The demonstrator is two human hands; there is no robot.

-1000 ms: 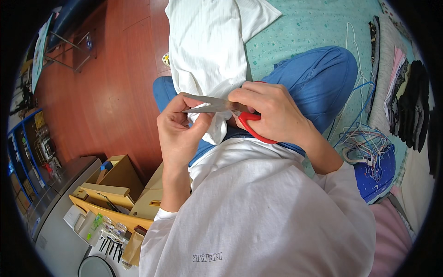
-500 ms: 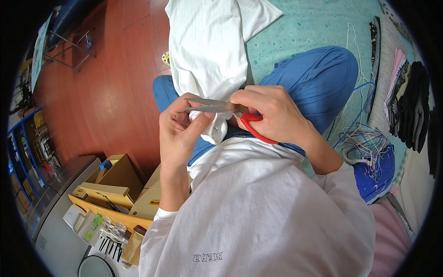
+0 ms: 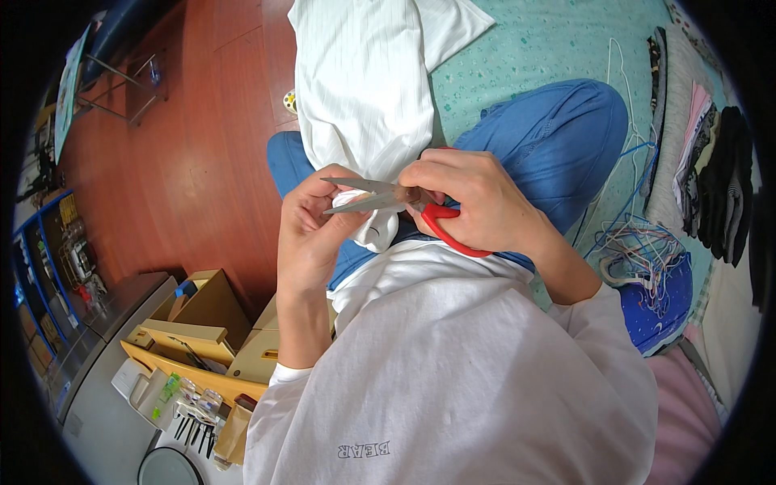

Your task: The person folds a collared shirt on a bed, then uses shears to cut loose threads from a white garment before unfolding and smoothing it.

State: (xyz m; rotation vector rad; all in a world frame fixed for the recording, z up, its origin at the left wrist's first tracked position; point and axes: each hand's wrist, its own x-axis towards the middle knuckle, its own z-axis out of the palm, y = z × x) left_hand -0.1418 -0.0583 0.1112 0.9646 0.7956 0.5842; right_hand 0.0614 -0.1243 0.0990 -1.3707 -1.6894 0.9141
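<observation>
My right hand [image 3: 481,198] is closed round the red handles of a pair of scissors [image 3: 404,195]. The two metal blades point left and stand apart, one above the other. They lie across the fingers and thumb of my left hand [image 3: 311,230]. Between that thumb and fingers I pinch a bunched part of a white ribbed garment [image 3: 364,89], partly behind the blades. The garment runs from my lap over my leg and away across the green bedding. What exactly lies between the blades is too small to make out.
Green patterned bedding [image 3: 550,40] is under my crossed legs. To the right lie tangled wire hangers [image 3: 647,250], a dark blue starry item [image 3: 675,311] and folded clothes [image 3: 715,186]. An open drawer [image 3: 206,307] and a reddish wood floor [image 3: 194,162] are on the left.
The scissor blades have opened wider, and the fingers of my right hand have shifted slightly on the handles. My left hand and the garment stay nearly where they were.
</observation>
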